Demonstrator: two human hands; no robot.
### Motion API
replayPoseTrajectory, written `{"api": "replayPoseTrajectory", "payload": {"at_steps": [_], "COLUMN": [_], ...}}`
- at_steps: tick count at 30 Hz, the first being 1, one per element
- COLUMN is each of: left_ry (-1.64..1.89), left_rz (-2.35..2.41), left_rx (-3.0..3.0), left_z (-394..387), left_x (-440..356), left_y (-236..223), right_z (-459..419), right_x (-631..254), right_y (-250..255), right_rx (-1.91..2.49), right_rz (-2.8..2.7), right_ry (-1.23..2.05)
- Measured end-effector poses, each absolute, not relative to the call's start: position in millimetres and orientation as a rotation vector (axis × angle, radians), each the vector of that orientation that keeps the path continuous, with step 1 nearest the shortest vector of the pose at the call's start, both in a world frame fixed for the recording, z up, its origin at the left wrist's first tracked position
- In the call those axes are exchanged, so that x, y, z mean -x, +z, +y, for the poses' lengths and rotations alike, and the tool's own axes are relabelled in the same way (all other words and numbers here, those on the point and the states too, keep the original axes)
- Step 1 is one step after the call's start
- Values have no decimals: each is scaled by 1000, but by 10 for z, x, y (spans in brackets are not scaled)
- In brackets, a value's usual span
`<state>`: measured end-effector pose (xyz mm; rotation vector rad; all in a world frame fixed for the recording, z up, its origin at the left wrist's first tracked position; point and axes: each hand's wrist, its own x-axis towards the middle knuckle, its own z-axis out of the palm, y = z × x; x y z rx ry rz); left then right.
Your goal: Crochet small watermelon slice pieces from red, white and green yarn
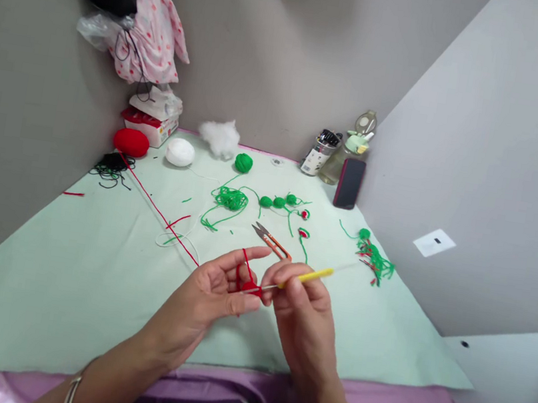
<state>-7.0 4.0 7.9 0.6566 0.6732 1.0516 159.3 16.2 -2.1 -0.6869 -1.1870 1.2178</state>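
Note:
My left hand (215,291) pinches a small red crochet piece (251,287), with red yarn (160,213) looped over the forefinger. That strand runs back left across the pale green table cover (62,265) to a red yarn ball (131,142). My right hand (301,307) grips a crochet hook with a yellow handle (313,276), its tip in the red piece. Orange thread snips (272,241) lie just beyond my fingers.
At the back are a white yarn ball (180,152), stuffing fluff (219,136), a green yarn ball (243,162), a tangle of green yarn (229,199), small green crochet pieces (279,202), a phone (349,182), a bottle (352,152), a pen pot (319,152). Yarn scraps (374,258) lie right.

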Motion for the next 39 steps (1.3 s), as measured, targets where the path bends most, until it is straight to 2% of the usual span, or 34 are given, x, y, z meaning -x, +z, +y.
{"api": "replayPoseTrajectory", "payload": {"at_steps": [3,8,28,39], "left_ry": [1138,1167,1171,1306], "left_rz": [753,803,925,828], "left_rx": [-708,-732,-904,-924], "left_z": [10,-17,26,233], "left_x": [16,19,78,105], "left_y": [74,84,83,142], "right_z": [126,115,132,301], "right_x": [-1542,-1537,-1539,-1547], "right_y": [-52,-62,-67,154], "right_rx": [697,780,773,884], "right_rz": [-1309,-1328,-1391,-1459], "right_ry": [977,916,902,1157]}}
